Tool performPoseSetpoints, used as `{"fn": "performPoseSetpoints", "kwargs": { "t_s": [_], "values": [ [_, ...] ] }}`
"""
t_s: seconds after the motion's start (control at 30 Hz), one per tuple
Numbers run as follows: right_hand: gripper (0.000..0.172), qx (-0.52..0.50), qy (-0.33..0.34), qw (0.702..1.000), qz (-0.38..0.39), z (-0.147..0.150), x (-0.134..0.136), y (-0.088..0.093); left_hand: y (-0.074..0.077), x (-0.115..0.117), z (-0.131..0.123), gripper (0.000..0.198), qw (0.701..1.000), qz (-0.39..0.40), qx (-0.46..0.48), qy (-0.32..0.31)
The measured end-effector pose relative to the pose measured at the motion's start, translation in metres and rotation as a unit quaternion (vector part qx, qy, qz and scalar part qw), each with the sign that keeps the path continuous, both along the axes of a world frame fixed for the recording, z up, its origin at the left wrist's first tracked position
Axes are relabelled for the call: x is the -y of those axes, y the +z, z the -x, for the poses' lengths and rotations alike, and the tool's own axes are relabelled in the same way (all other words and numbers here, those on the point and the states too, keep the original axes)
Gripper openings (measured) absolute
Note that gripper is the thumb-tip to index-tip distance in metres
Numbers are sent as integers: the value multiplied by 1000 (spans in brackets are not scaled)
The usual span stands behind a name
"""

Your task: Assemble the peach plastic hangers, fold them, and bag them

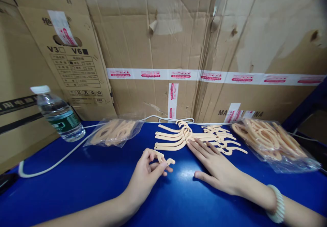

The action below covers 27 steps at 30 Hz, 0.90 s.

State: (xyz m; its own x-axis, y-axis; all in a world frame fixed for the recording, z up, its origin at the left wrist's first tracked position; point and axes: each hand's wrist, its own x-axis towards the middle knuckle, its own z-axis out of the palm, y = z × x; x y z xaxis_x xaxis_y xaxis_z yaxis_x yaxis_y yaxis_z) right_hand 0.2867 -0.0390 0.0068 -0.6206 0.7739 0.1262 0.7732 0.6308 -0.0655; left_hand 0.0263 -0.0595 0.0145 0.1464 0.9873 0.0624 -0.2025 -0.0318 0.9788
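Observation:
My left hand is closed around a small beige plastic hanger piece with a curved end; the fingers cover part of it. Flat and palm down, my right hand has its fingers spread, with the fingertips on a row of beige plastic hangers on the blue table. These hangers lie side by side, their hooks bunched together at the middle. To their right, wavy beige hanger arms reach out past the right fingers, which hide some of them.
Clear plastic bags of beige hanger parts lie at left and right on the blue table. A water bottle stands at far left, beside a white cable. Cardboard boxes wall off the back.

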Motion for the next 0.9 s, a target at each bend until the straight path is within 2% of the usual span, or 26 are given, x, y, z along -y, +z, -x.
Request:
{"fn": "performPoseSetpoints", "kwargs": {
  "t_s": [0.13, 0.27, 0.4, 0.5, 0.67, 0.8, 0.9],
  "values": [
    [69, -40, -8, 998, -54, 0, -3, 2, -2, -2, 2, 50, 1000, -15, 10, 11],
    [36, -102, -53, 985, -127, -9, -5, 4, 3, -3, 4, 44, 1000, -16, 11, 23],
    [18, -131, -46, 983, -124, -18, -12, 1, 6, -4, 6, 40, 999, -3, 16, 35],
    [13, -165, -33, 980, -109, -20, -16, -3, 4, -6, 8, 36, 999, -3, 25, 29],
    [15, -207, -33, 974, -85, -15, -13, -2, 1, -8, 11, 21, 999, -6, -13, 41],
    [15, -243, -49, 968, -49, -11, -6, 1, -1, -9, 12, 26, 999, 31, 17, 14],
    [14, -282, -58, 957, -15, -11, -3, 4, -4, -12, 15, 24, 999, 26, 9, 33]
  ]
}}
